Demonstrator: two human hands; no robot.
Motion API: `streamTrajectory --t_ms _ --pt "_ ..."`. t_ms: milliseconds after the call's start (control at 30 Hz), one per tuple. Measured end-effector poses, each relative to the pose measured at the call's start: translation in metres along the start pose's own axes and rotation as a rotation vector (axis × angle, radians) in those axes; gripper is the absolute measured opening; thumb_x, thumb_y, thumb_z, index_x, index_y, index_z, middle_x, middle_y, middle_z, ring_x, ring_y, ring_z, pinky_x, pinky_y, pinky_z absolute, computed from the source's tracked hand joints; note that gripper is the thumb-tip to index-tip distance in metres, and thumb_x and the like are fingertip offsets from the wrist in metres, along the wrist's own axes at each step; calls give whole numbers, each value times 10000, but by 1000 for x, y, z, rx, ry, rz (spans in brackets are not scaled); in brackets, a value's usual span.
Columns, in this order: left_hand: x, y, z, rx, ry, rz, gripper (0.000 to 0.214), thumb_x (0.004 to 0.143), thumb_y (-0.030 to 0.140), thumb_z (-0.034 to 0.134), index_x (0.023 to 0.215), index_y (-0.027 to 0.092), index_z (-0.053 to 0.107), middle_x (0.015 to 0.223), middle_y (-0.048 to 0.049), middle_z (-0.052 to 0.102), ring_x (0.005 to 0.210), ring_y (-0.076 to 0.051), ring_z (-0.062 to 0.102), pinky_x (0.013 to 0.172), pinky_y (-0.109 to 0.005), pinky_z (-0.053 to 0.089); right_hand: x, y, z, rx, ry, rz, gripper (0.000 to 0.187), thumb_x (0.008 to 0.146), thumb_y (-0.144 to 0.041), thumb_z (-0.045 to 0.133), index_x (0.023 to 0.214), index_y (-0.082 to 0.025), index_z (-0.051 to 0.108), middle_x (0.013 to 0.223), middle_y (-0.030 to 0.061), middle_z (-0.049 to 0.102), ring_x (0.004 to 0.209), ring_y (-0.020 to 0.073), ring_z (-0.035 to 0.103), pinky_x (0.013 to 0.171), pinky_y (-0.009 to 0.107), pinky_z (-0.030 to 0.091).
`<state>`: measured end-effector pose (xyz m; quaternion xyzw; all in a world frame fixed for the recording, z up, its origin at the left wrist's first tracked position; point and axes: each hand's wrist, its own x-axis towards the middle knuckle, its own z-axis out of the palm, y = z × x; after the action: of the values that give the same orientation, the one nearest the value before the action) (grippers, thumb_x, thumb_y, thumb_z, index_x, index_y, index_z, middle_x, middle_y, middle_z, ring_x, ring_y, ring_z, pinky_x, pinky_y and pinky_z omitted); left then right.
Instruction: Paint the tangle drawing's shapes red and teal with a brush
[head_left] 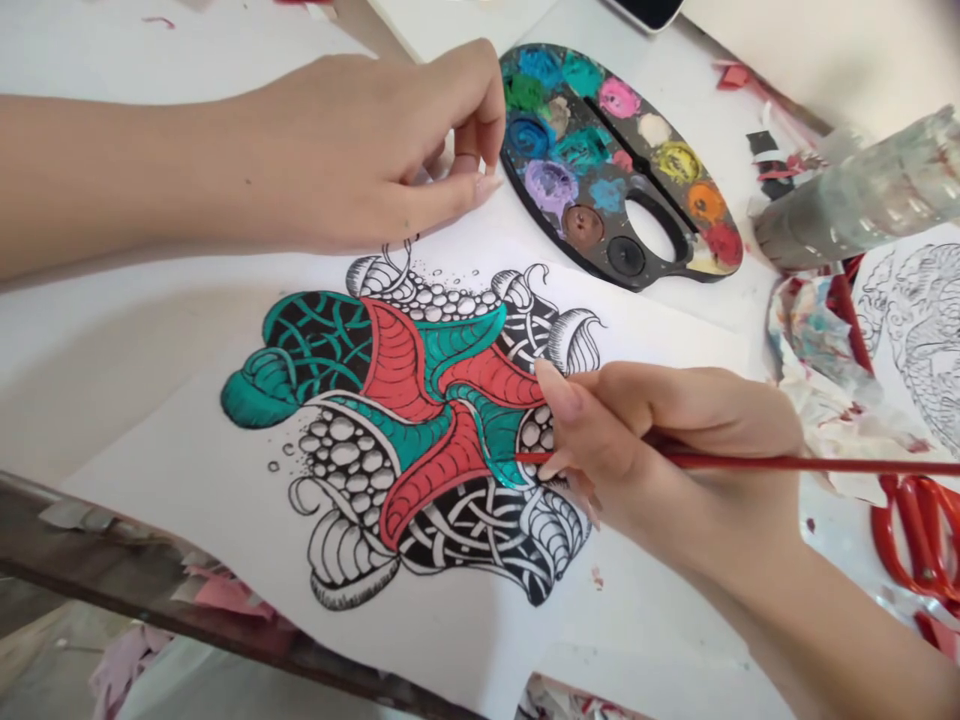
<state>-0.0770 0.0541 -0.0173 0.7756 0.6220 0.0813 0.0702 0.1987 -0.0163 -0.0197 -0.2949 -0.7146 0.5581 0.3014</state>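
My right hand (660, 450) grips a thin red-handled paintbrush (750, 462), whose tip touches the inked drawing at a teal patch. The drawing (405, 420) fills a white paper sheet (187, 490) with black patterned shapes, partly painted teal and coral red. My left hand (367, 150) lies curled above the sheet's top edge, its fingers loosely closed and holding nothing. Its fingertips are close to a black oval palette (622, 165) with blobs of many paint colours in its wells.
A crumpled paint-stained tissue (817, 365) and red-handled scissors (919, 535) lie right of my right hand. Beyond are a clear ridged bottle (855, 190), a sheet with a line drawing (919, 335), and scraps of paper. A dark wooden edge (172, 600) runs along the lower left.
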Motion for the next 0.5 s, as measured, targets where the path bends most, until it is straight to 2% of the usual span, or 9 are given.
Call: streamTrajectory --t_ms 133,267,500 --pt "0 2 -4 14 -2 -5 439 1138 589 528 1494 333 546 948 40 671 937 -390 837 992 -751 644 0 -2 1 -55 19 -20 603 1098 -110 712 687 -216 283 559 -59 455 439 51 394 362 202 295" --pt "0 2 -5 26 -11 -22 434 1146 576 531 1505 331 537 951 43 664 942 -386 840 999 -758 647 1 -3 1 -63 6 -66 604 1076 -52 716 700 -206 268 549 -75 413 431 40 391 373 192 301" --pt "0 4 -3 16 -10 -7 434 1148 575 523 1509 335 543 955 51 664 932 -364 839 995 -727 649 0 -4 1 -128 36 -59 617 1085 -99 734 681 -219 283 555 -68 414 447 62 419 378 210 329"
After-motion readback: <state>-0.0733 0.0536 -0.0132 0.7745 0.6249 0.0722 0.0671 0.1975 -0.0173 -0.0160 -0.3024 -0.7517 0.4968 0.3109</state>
